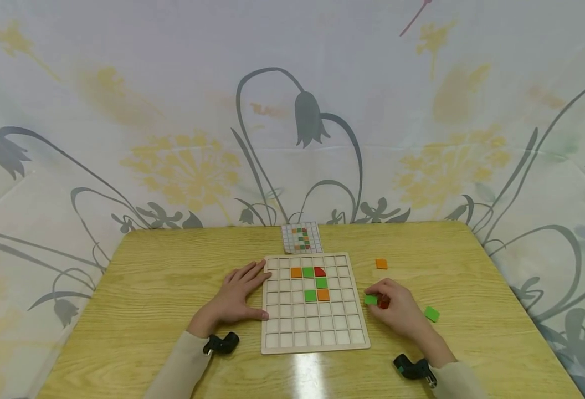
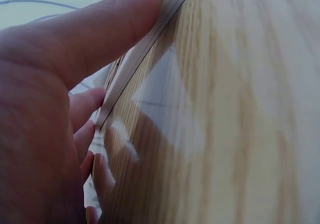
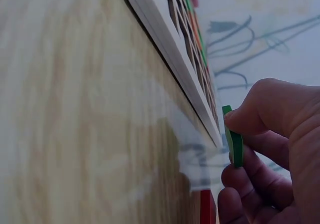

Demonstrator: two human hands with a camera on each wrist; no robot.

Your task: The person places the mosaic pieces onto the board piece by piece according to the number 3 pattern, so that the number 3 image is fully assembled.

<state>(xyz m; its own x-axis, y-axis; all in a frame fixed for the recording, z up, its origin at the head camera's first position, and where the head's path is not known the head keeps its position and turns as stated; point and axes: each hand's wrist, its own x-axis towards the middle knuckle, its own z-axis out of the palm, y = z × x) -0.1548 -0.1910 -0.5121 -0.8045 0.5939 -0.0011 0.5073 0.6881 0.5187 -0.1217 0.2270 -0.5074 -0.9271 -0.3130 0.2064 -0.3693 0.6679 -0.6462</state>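
A pale wooden grid board [image 1: 292, 327] lies on the table, with orange, green and red tiles set in some of its upper squares. My left hand [image 1: 235, 296] touches the board's left edge, its fingers spread and thumb against the side. Just off the right edge, my right hand [image 1: 397, 307] pinches a green tile [image 3: 234, 141] between thumb and fingers. Under that hand a red tile [image 1: 384, 302] lies on the table, partly hidden; it shows at the bottom of the right wrist view too.
A paper card [image 1: 301, 238] with a coloured grid pattern lies behind the board. Right of the board are a loose orange tile [image 1: 381, 264] and a loose green tile [image 1: 432, 314]. A flower-patterned cloth [image 1: 198, 111] hangs behind the table.
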